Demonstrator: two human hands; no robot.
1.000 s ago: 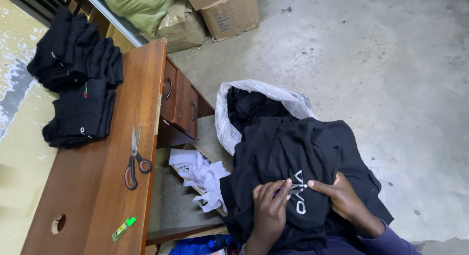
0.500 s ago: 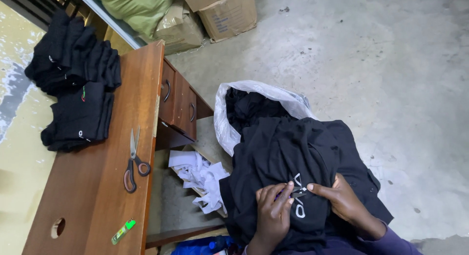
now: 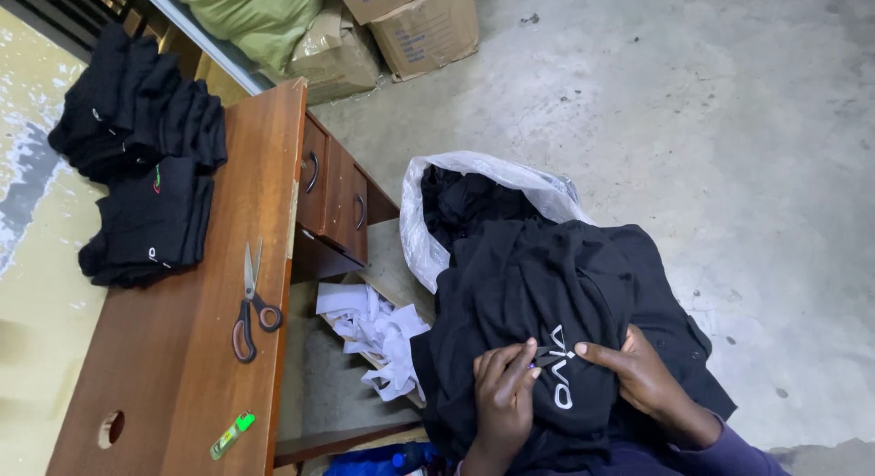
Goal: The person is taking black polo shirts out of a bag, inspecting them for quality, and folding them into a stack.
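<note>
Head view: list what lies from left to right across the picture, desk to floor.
Folded black garments → scissors → desk drawers → white paper scraps → left hand → right hand, both on the black shirt → bare concrete floor.

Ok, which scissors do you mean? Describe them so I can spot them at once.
Find the long brown wooden desk on the left. Below the stacks of folded black garments, the scissors lie flat near the desk's drawer-side edge. Their dark handles and metal blades set them apart from the small green lighter further down.
</note>
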